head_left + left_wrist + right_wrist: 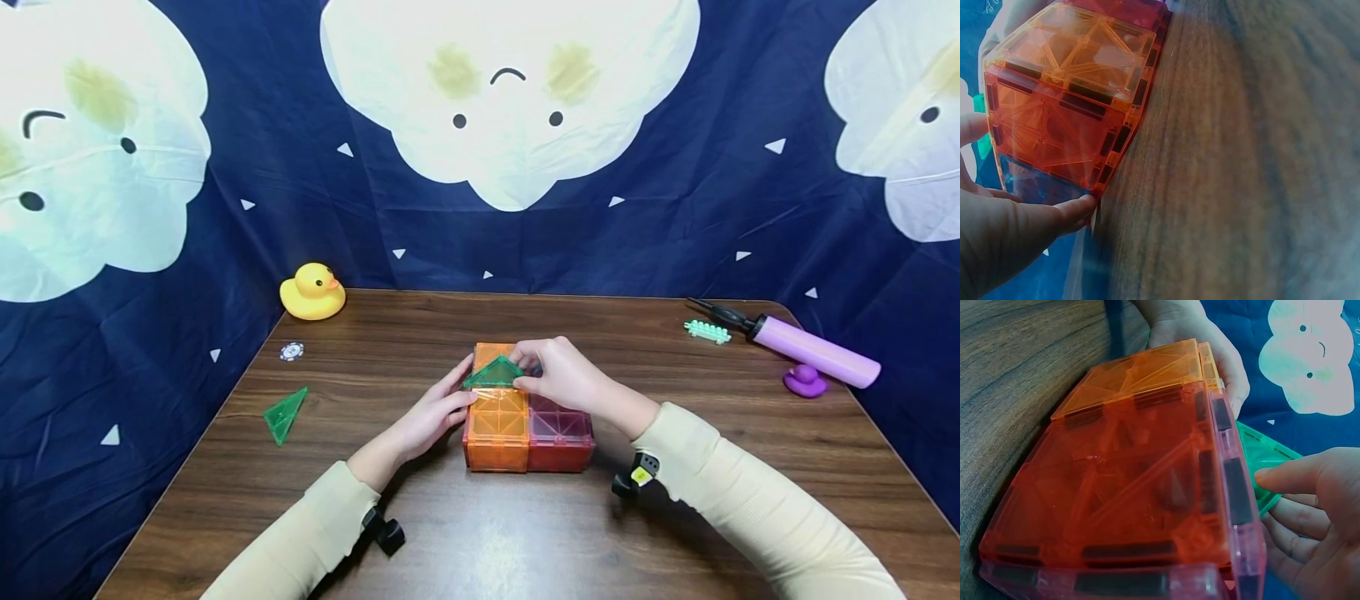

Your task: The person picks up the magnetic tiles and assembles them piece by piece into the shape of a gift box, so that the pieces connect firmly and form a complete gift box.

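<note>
A box-like block of see-through magnetic tiles (498,454) sits mid-table, orange on the left and red-purple on the right. My right hand (570,375) pinches a green triangular magnetic tile (495,372) between thumb and fingers, over the orange top of the block. In the right wrist view the thumb lies on the flat of the green tile (1266,459). My left hand (427,417) rests against the block's left side, fingers extended. The left wrist view has its thumb (1060,212) along the lower edge of the orange-red wall (1047,125).
Another green triangular tile (285,415) lies at the left, below a poker chip (292,352) and a yellow rubber duck (312,292). At the back right are a purple hand pump (813,348), a small purple duck (805,381) and a mint-green toy piece (707,332).
</note>
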`<state>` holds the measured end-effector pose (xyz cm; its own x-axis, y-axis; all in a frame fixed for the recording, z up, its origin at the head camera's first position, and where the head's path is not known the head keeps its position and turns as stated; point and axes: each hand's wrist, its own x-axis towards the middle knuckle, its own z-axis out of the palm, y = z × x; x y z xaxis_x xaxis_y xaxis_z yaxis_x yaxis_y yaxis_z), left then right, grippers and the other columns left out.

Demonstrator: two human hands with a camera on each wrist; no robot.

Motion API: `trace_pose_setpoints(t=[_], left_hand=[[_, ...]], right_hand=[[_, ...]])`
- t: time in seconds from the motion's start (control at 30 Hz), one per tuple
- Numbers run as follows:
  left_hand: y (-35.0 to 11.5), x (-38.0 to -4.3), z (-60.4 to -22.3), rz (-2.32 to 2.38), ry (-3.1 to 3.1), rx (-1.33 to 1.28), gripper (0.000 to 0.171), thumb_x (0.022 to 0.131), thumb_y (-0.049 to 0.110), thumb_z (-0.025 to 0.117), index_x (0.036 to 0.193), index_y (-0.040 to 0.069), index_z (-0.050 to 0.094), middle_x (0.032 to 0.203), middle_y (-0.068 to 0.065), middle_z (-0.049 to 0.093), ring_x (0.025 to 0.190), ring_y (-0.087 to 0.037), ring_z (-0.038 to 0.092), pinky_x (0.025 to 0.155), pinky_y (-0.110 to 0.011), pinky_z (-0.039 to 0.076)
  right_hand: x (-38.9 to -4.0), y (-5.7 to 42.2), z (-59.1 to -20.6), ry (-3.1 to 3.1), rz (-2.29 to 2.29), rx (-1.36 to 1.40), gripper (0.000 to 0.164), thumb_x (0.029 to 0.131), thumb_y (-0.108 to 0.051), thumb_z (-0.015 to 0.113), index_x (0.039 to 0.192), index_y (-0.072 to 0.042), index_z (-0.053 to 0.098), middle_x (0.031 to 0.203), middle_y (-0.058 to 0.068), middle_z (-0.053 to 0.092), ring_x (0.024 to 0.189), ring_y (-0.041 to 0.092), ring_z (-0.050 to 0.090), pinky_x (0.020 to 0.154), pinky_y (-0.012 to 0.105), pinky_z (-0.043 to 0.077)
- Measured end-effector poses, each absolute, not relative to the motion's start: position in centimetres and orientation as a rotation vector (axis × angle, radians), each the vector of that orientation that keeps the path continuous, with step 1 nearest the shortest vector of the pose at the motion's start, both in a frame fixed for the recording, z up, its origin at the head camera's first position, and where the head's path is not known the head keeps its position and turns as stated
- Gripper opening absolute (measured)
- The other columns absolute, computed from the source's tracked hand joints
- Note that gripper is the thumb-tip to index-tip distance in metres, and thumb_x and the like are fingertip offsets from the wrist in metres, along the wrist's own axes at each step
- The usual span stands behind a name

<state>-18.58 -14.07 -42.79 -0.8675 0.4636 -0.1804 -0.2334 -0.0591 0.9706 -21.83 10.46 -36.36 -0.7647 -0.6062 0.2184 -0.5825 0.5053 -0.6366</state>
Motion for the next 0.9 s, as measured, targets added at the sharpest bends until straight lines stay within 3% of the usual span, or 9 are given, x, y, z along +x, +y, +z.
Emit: trace_pose_setpoints(t=[0.47, 0.9], left_hand=[[-14.12, -18.72, -42.94, 1.970, 1.768, 0.247, 0.077, 0.102, 0.015, 0.053, 0.166, 0.021, 0.010, 0.171, -0.009, 0.005, 0.149, -0.032, 0.027, 0.117, -0.052, 0.029], [-14.13, -18.68, -42.91, 1.970, 1.770, 0.230, 0.078, 0.102, 0.015, 0.053, 0.166, 0.020, 0.009, 0.171, -0.009, 0.004, 0.149, -0.032, 0.026, 0.117, -0.052, 0.029]], right_hand=[[-21.64, 10.51, -36.24, 2.695, -1.068, -1.125, 0.011, 0.086, -0.005, 0.081, 0.094, -0.009, 0.074, 0.085, -0.003, 0.073, 0.081, 0.010, 0.067, 0.075, 0.036, 0.059], [-21.91, 10.75, -36.38, 2.683, -1.052, -1.132, 0.017, 0.085, -0.007, 0.083, 0.100, -0.007, 0.075, 0.087, -0.002, 0.073, 0.081, 0.011, 0.066, 0.076, 0.032, 0.057]])
